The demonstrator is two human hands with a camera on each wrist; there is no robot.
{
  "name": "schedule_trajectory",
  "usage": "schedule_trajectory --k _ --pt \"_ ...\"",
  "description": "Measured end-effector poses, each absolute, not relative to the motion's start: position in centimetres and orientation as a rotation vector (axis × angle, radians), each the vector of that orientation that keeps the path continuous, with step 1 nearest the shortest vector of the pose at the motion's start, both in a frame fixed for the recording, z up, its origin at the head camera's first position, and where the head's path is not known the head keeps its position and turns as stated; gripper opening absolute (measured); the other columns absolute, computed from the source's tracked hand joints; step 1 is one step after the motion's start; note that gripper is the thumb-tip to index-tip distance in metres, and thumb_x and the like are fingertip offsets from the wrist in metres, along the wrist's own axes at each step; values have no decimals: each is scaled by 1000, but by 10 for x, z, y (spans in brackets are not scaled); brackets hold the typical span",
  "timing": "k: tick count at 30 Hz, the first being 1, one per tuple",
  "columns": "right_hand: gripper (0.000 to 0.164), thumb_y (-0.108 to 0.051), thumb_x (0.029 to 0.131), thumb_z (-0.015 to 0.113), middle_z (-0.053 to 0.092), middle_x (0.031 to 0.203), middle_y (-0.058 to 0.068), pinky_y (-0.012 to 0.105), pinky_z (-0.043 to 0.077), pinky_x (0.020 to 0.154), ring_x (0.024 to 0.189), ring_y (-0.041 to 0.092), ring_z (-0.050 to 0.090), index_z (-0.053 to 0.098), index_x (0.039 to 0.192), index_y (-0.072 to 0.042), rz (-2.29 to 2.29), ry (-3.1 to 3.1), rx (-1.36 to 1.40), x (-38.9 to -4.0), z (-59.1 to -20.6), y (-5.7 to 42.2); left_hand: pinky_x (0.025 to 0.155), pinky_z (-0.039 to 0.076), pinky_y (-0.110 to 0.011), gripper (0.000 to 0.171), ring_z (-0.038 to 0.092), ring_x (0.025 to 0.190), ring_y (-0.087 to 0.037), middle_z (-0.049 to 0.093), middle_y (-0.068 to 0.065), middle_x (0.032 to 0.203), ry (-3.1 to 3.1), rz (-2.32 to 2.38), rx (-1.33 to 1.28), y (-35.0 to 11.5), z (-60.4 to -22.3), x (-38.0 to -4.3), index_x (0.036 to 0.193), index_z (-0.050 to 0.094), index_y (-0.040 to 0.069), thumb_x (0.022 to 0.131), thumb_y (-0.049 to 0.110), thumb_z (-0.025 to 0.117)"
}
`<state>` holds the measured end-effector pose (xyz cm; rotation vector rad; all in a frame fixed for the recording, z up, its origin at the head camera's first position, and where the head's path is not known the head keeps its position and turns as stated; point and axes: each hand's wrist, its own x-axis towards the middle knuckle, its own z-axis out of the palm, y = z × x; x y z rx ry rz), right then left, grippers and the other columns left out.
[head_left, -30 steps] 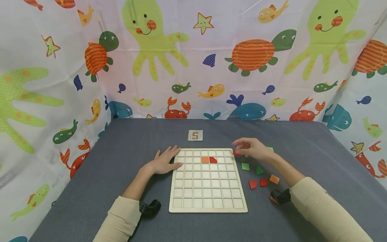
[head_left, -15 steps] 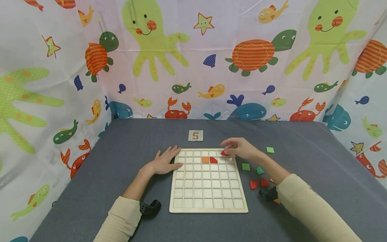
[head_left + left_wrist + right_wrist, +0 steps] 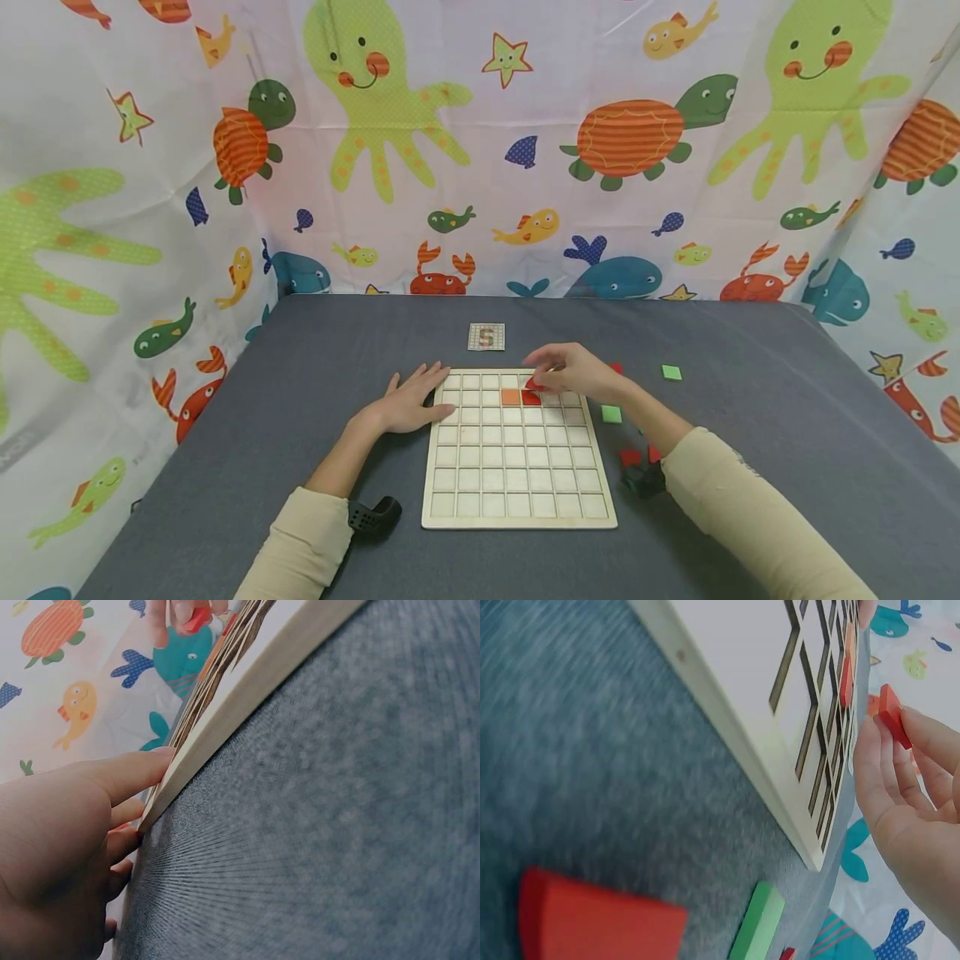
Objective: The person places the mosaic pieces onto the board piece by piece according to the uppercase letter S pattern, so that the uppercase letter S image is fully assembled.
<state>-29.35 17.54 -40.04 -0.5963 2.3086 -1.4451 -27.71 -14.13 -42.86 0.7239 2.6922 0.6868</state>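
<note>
A pale wooden grid board lies on the grey cloth. My left hand rests at its upper left edge, fingers spread, the thumb on the rim. Above the board's upper rows, my right hand pinches a small red block between thumb and fingertips. Under that hand, in the second row, an orange square block and a red block sit side by side in their cells. My right fingers partly cover the held block in the head view.
A small card with an S-like pattern lies behind the board. To the right are a green square, another green block, and red blocks, some partly hidden by the right arm. A sea-animal curtain stands behind.
My right hand has moved left with the red block, from beside the board's upper right corner to above the red block in the second row. The left hand has stayed put.
</note>
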Motion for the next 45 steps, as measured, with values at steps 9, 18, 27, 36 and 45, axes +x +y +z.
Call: schedule_trajectory --k 9,18,27,36,45 --pt "34 -2 92 61 64 93 11 38 52 83 90 28 64 57 125 6 -1419 2312 -625 -296 -403 159 106 -4 -63 71 5 143 -34 14 -16 157 2692 693 726 -142 -428 -275 152 22 6 97 40 52" --pt "31 0 90 64 65 90 10 37 52 82 90 25 63 59 120 7 -1385 2347 -714 -298 -408 146 106 -5 -63 71 5 143 -34 14 -16 157 2691 692 726 -143 -430 -276 152 22 6 98 40 52" --pt "28 2 90 63 64 86 10 36 51 75 80 24 61 62 117 5 -1338 2386 -723 -294 -403 126 106 -4 -63 71 5 143 -34 14 -16 156 2702 668 709 -140 -430 -278 152 22 6 97 41 51" --pt "27 3 88 65 64 83 6 28 49 64 72 18 61 64 115 4 -1293 2433 -773 -297 -409 114 107 -2 -63 71 6 143 -33 15 -15 156 2706 656 694 -140 -430 -279 152 23 7 97 41 52" --pt "27 3 88 65 64 83 4 27 50 63 72 18 62 65 115 2 -1265 2449 -815 -298 -413 107 107 -3 -62 71 5 143 -33 15 -15 157 2705 665 685 -140 -429 -277 152 23 7 97 41 52"
